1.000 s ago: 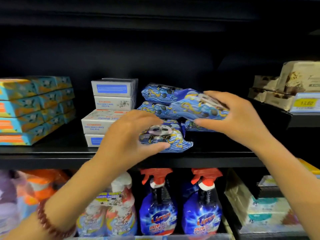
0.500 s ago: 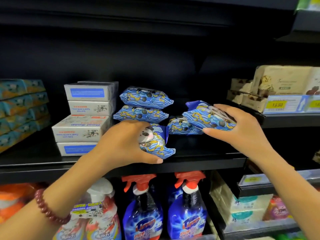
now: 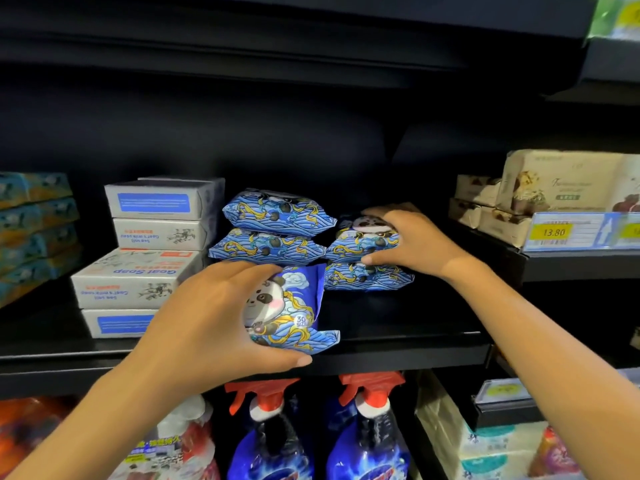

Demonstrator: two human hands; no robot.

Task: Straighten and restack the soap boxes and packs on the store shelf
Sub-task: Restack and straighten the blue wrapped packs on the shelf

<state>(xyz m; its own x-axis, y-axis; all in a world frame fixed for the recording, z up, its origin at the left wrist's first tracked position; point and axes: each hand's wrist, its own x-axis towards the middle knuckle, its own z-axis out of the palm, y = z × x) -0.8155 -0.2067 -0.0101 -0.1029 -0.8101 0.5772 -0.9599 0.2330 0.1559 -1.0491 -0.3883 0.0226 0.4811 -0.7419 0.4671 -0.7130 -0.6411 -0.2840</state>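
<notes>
A person's left hand (image 3: pixel 207 327) grips one blue panda-print soap pack (image 3: pixel 287 313) at the front edge of a dark store shelf (image 3: pixel 398 355), fingers curled over its top and thumb under its lower seam. The right hand (image 3: pixel 412 240) is clamped around a second pack (image 3: pixel 360 240), fingers spread over its top and thumb at its lower edge, setting it on a third pack (image 3: pixel 367 277) lying flat beneath. Between the two hands and a little further back, two more packs (image 3: pixel 277 230) sit stacked, making five blue packs in view. Left of the left hand stand four white soap boxes (image 3: pixel 149 251), piled unevenly, with the upper two set further back than the lower two. Below the left hand, on the next shelf down, two blue spray bottles (image 3: pixel 311 441) with red triggers stand side by side. Right of the right hand, a yellow price tag (image 3: pixel 554 232) reads 13.80.
</notes>
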